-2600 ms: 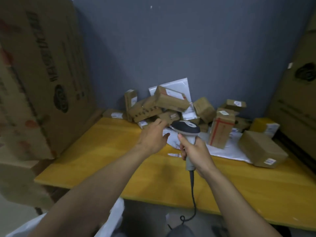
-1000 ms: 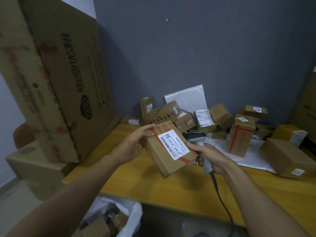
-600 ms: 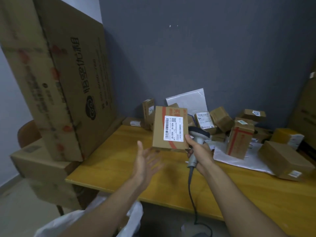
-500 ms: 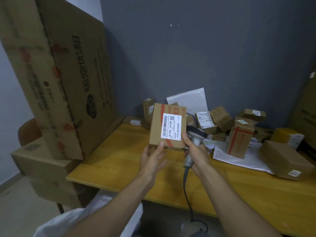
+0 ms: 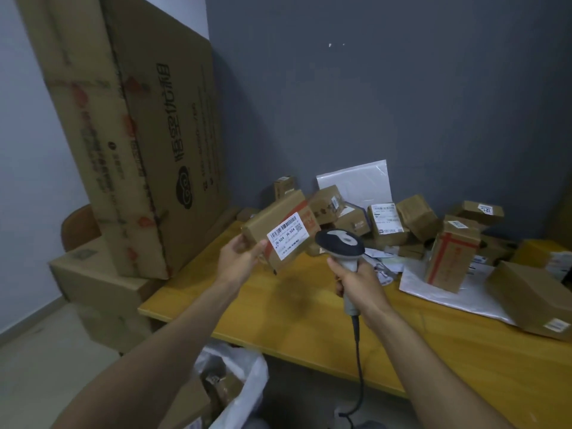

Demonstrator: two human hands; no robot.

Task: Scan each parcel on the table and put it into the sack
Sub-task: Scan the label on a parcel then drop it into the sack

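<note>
Left hand (image 5: pixel 240 261) is gripping a tilted parcel (image 5: pixel 280 233) above the tabletop (image 5: pixel 309 305), label facing up; right hand (image 5: pixel 359 281) is gripping the scanner (image 5: pixel 340 243) just beside it; sack (image 5: pixel 244 379) is sitting open below the edge

The white label (image 5: pixel 286 235) on the parcel (image 5: pixel 263 226) held by the left hand (image 5: pixel 240 263) reads "J6-S04" twice, below a barcode and a QR code. At ten o'clock from it, the big leaning carton (image 5: pixel 148 134) bears large sideways Chinese characters and a cloud-like logo. At three o'clock, past the scanner (image 5: pixel 340 243), a small box's (image 5: pixel 473 215) sticker (image 5: pixel 485 208) shows what looks like "121", tilted. Other labels are too small to read.
</note>
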